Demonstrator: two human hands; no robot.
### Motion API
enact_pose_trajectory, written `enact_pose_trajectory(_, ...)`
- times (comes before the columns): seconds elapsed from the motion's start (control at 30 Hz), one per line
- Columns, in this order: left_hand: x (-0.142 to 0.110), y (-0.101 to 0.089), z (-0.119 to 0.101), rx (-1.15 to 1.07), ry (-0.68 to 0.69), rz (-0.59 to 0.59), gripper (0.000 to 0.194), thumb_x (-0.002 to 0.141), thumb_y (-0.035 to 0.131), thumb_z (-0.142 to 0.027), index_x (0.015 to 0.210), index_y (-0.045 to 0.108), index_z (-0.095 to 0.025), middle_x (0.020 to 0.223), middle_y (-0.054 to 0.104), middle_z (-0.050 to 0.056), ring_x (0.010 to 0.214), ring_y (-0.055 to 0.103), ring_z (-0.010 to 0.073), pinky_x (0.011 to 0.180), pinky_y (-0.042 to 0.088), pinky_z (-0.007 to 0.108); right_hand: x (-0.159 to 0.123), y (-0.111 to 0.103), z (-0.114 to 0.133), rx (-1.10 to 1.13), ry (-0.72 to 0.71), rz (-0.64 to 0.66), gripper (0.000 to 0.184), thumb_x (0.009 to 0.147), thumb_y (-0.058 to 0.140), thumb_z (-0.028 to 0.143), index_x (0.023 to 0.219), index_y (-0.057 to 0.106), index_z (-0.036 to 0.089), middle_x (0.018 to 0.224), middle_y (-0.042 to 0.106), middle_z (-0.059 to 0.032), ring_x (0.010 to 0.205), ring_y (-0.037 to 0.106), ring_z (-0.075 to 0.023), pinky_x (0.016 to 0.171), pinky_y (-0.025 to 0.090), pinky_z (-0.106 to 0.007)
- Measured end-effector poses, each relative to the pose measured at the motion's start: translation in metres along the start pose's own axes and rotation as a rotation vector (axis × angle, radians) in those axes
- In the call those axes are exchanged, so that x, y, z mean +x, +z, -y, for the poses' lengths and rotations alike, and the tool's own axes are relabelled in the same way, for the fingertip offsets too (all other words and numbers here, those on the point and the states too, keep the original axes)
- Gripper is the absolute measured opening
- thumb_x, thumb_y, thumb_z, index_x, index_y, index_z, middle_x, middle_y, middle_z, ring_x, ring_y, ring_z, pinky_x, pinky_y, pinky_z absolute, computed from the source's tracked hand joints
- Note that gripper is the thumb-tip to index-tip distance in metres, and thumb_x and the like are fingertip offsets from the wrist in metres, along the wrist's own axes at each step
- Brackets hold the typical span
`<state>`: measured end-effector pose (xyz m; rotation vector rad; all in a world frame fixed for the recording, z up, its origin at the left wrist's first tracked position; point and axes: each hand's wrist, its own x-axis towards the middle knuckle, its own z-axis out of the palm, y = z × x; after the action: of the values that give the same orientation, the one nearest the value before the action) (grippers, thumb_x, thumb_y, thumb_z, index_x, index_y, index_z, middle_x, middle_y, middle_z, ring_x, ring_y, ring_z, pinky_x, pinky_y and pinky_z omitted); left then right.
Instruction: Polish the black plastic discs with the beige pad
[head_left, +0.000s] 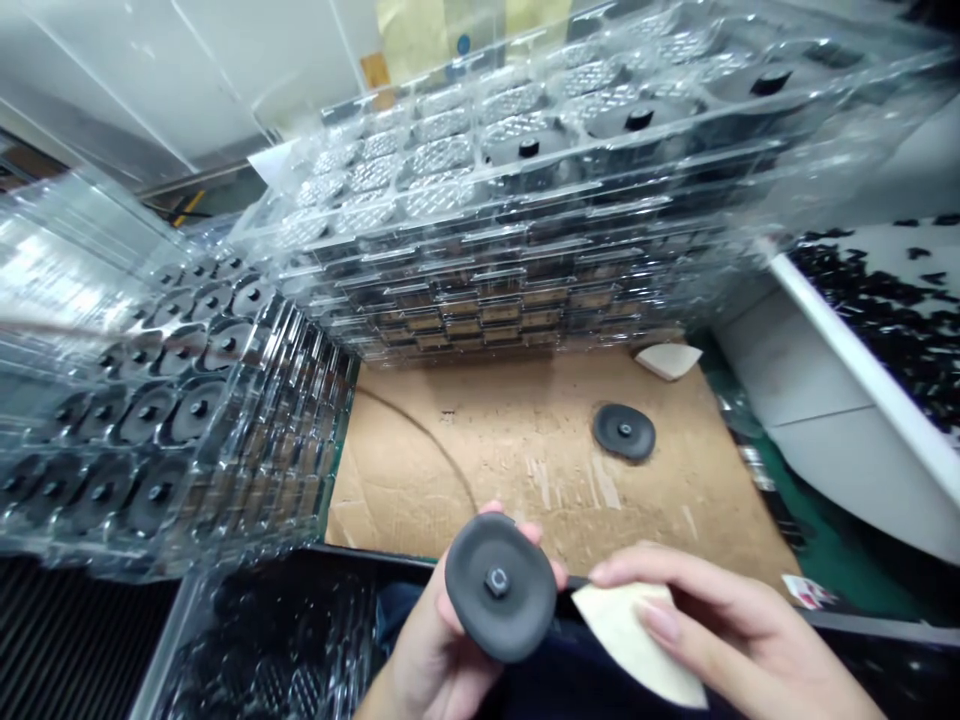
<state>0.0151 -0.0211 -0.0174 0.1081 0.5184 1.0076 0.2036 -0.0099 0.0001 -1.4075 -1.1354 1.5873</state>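
My left hand [442,650] grips a dark grey rounded disc [517,610] from behind and below, its dished face and small central stud turned up towards me. Beside it, my right hand [720,610] pinches a cream-coloured, leaf-shaped pad [637,640] between thumb and fingers. One tip of that pad points at the disc, close to its right edge. A second dark disc [637,440] with a central stud lies on the cardboard sheet [465,430]. Farther back on the cardboard, another cream pad [669,361] rests near the clear trays.
Stacked clear plastic trays [450,240] rise behind the cardboard, a few top pockets holding dark parts. At left, another tray stack [172,410] carries several discs. To the right, a white bin [862,340] borders many small black pieces [885,310]. A thin cord [420,425] crosses the cardboard.
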Motion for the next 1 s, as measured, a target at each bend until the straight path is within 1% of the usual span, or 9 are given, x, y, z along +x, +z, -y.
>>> enact_pose_trajectory(0.1, -0.001, 0.000, -0.001, -0.027, -0.020, 0.007, 0.048, 0.061, 0.076, -0.037, 0.107, 0.065, -0.031, 0.111, 0.069, -0.002, 0.100, 0.063, 0.0194, 0.088, 0.045, 0.024, -0.001, 0.002, -0.003, 0.044, 0.015, -0.031, 0.019, 0.072, 0.067, 0.043, 0.078, 0.073, 0.026, 0.078, 0.073, -0.0041, 0.067, 0.068, -0.0199, 0.056, 0.056, -0.023)
enact_pose_trajectory(0.27, 0.000, 0.004, -0.003, -0.051, -0.050, 0.008, 0.044, 0.061, 0.077, -0.033, 0.104, 0.066, -0.031, 0.107, 0.070, -0.003, 0.097, 0.064, 0.0175, 0.083, 0.047, 0.021, -0.001, 0.003, -0.006, 0.061, 0.032, -0.009, 0.018, 0.072, 0.067, 0.042, 0.079, 0.073, 0.026, 0.080, 0.073, -0.0036, 0.069, 0.068, -0.0192, 0.058, 0.055, -0.022)
enact_pose_trajectory(0.4, 0.001, 0.007, -0.003, -0.046, -0.034, 0.012, 0.046, 0.061, 0.077, -0.035, 0.105, 0.066, -0.030, 0.107, 0.070, -0.003, 0.097, 0.064, 0.0178, 0.083, 0.047, 0.021, -0.001, 0.003, -0.005, 0.055, 0.046, -0.012, 0.016, 0.073, 0.066, 0.041, 0.080, 0.073, 0.028, 0.079, 0.073, -0.0020, 0.068, 0.068, -0.0175, 0.058, 0.054, -0.020)
enact_pose_trajectory(0.47, 0.001, 0.010, -0.003, -0.043, -0.046, -0.010, 0.044, 0.059, 0.078, -0.034, 0.102, 0.067, -0.030, 0.105, 0.071, -0.004, 0.096, 0.065, 0.0172, 0.084, 0.046, 0.022, -0.002, 0.003, -0.004, 0.060, 0.043, -0.016, 0.016, 0.073, 0.066, 0.041, 0.080, 0.073, 0.028, 0.080, 0.073, -0.0018, 0.069, 0.068, -0.0173, 0.059, 0.053, -0.020)
enact_pose_trajectory(0.6, 0.000, 0.014, -0.005, -0.067, -0.092, -0.098, 0.042, 0.055, 0.080, -0.033, 0.096, 0.070, -0.030, 0.099, 0.073, -0.005, 0.091, 0.066, 0.0162, 0.083, 0.046, 0.021, -0.002, 0.004, -0.005, 0.067, 0.059, -0.001, 0.017, 0.073, 0.066, 0.043, 0.080, 0.072, 0.029, 0.080, 0.073, -0.0013, 0.070, 0.067, -0.0171, 0.060, 0.053, -0.020)
enact_pose_trajectory(0.67, 0.000, 0.015, -0.006, -0.074, -0.102, -0.111, 0.043, 0.054, 0.081, -0.033, 0.096, 0.070, -0.030, 0.099, 0.073, -0.005, 0.091, 0.066, 0.0160, 0.082, 0.047, 0.021, -0.001, 0.005, -0.004, 0.070, 0.076, 0.001, 0.018, 0.072, 0.065, 0.044, 0.080, 0.072, 0.028, 0.080, 0.073, -0.0014, 0.070, 0.067, -0.0172, 0.059, 0.053, -0.020)
enact_pose_trajectory(0.87, 0.001, 0.007, -0.004, -0.094, -0.076, 0.008, 0.042, 0.061, 0.077, -0.032, 0.102, 0.067, -0.030, 0.105, 0.071, -0.004, 0.097, 0.065, 0.0159, 0.084, 0.047, 0.021, 0.000, 0.006, -0.008, 0.060, 0.129, -0.005, 0.021, 0.072, 0.064, 0.045, 0.079, 0.071, 0.026, 0.082, 0.072, -0.0024, 0.071, 0.066, -0.0179, 0.060, 0.052, -0.021)
enact_pose_trajectory(0.93, 0.000, 0.003, -0.003, -0.090, -0.060, 0.030, 0.044, 0.063, 0.075, -0.034, 0.106, 0.065, -0.031, 0.109, 0.069, -0.004, 0.100, 0.063, 0.0167, 0.085, 0.047, 0.021, -0.001, 0.005, -0.010, 0.046, 0.103, -0.001, 0.021, 0.074, 0.063, 0.045, 0.080, 0.071, 0.027, 0.082, 0.072, -0.0014, 0.069, 0.066, -0.0167, 0.059, 0.052, -0.019)
enact_pose_trajectory(1.0, -0.001, 0.001, -0.001, -0.068, -0.026, 0.012, 0.046, 0.063, 0.074, -0.036, 0.108, 0.064, -0.032, 0.112, 0.068, -0.004, 0.103, 0.062, 0.0185, 0.086, 0.048, 0.023, -0.003, 0.004, -0.009, -0.007, 0.035, -0.027, 0.019, 0.077, 0.061, 0.044, 0.082, 0.071, 0.029, 0.082, 0.072, 0.0003, 0.070, 0.066, -0.0156, 0.060, 0.053, -0.018)
